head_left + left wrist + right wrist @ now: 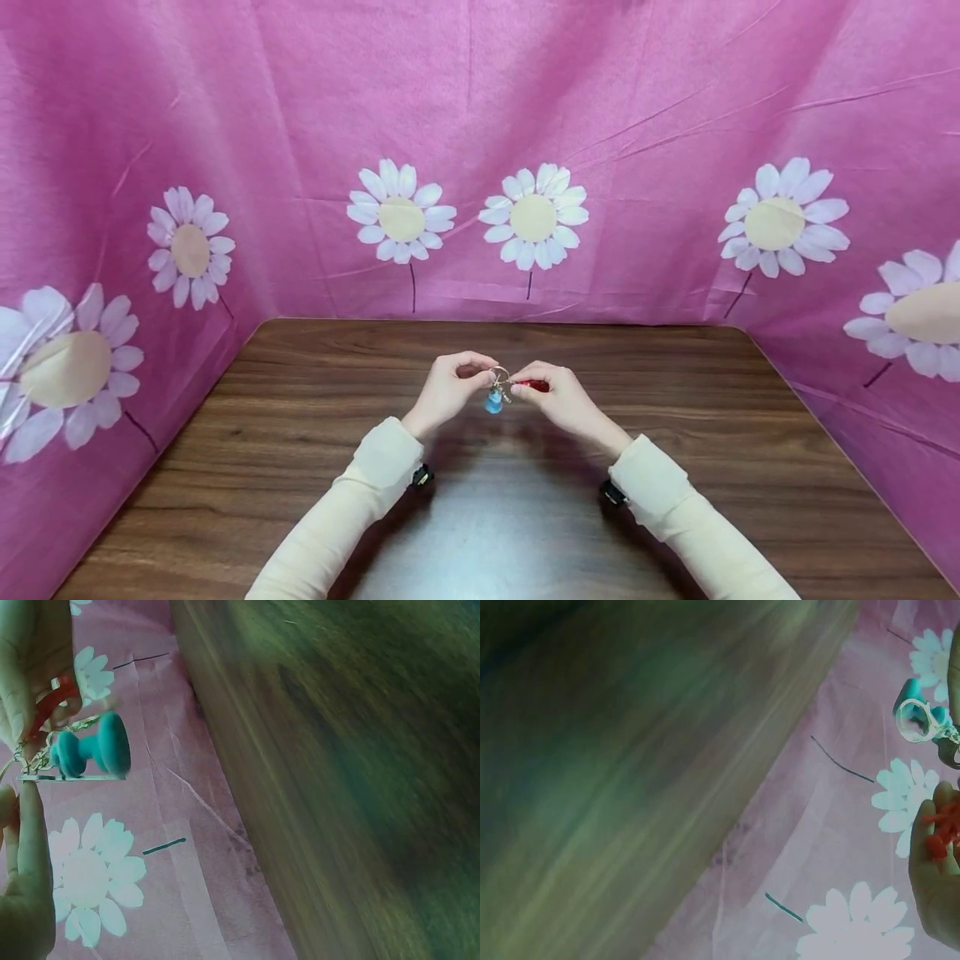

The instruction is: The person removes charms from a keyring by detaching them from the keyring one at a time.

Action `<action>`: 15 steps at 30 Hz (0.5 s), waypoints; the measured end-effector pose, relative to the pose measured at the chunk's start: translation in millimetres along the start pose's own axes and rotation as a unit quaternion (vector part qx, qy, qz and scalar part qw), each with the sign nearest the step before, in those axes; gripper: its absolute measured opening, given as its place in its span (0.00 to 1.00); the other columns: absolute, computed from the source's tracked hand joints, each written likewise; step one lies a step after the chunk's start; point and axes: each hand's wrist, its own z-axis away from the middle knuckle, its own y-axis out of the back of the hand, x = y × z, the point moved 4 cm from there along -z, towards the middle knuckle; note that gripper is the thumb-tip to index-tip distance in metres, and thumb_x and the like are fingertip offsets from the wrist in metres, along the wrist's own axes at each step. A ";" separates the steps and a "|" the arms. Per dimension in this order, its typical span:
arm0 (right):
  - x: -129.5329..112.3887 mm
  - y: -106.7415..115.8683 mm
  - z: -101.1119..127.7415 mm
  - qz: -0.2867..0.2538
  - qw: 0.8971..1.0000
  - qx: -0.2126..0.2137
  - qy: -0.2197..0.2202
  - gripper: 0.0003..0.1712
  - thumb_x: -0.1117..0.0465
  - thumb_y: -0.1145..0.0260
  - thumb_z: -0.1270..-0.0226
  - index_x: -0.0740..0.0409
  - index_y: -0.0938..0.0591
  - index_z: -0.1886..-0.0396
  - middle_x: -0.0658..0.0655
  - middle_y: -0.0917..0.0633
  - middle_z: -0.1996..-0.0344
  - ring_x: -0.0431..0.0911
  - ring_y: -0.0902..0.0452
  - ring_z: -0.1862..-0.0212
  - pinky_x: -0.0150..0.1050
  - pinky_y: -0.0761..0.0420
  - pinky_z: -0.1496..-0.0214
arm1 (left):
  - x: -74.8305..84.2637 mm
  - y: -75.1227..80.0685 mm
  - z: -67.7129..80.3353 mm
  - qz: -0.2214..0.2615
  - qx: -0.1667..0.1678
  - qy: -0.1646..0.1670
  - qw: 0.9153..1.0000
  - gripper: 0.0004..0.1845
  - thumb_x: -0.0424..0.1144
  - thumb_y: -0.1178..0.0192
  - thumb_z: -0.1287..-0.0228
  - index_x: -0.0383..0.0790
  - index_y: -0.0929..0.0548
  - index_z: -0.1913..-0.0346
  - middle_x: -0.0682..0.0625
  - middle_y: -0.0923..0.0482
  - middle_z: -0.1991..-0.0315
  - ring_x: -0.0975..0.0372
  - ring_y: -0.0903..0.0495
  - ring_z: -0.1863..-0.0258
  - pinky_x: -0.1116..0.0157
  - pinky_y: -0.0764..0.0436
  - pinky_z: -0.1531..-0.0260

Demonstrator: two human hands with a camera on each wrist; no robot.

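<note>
Near the centre of the head view, the left hand [452, 388] is pinching a thin metal key ring [502, 368] between thumb and fingers, its grip narrow. Just to the right, the right hand [562, 400] is holding a red charm [534, 385], which is lying partly inside the curled fingers, while its thumb and fingertip are closing near the ring's right side. A teal spool-shaped charm [112, 746] is hanging below the ring, between the two hands; beside it a small round metal frame [915, 720] is showing at the right edge of the right wrist view.

Cream sleeves [386, 458] are reaching in from the lower left and lower right, with black wrist devices [422, 476] sitting beneath the cuffs. A brown wood-grain table [675, 383] is filling the lower half, and a pink cloth [600, 67] printed with white daisies [534, 218] is surrounding it above and at both sides.
</note>
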 end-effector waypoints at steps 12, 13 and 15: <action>-25.7 11.1 8.3 0.236 0.934 0.104 0.248 0.05 0.65 0.32 0.47 0.56 0.18 0.68 0.49 0.18 0.71 0.40 0.24 0.68 0.34 0.22 0.67 | 30.3 -1.3 8.4 -0.012 0.007 -0.012 1.000 0.07 0.25 0.40 0.46 0.26 0.19 0.63 0.35 0.18 0.66 0.51 0.17 0.66 0.72 0.21 0.67; -26.5 11.0 8.7 0.253 0.926 0.105 0.262 0.05 0.65 0.32 0.47 0.57 0.18 0.69 0.49 0.18 0.71 0.40 0.23 0.67 0.34 0.22 0.66 | 34.6 -1.3 9.9 -0.015 0.005 -0.013 1.000 0.07 0.25 0.40 0.46 0.25 0.19 0.63 0.34 0.18 0.66 0.51 0.17 0.66 0.72 0.21 0.68; -27.0 10.3 9.7 0.281 0.910 0.104 0.285 0.05 0.65 0.31 0.48 0.57 0.18 0.70 0.50 0.18 0.70 0.42 0.23 0.67 0.35 0.21 0.64 | 36.2 -1.7 11.3 -0.020 0.001 -0.005 1.000 0.07 0.24 0.40 0.46 0.25 0.19 0.63 0.33 0.18 0.65 0.51 0.17 0.66 0.73 0.22 0.68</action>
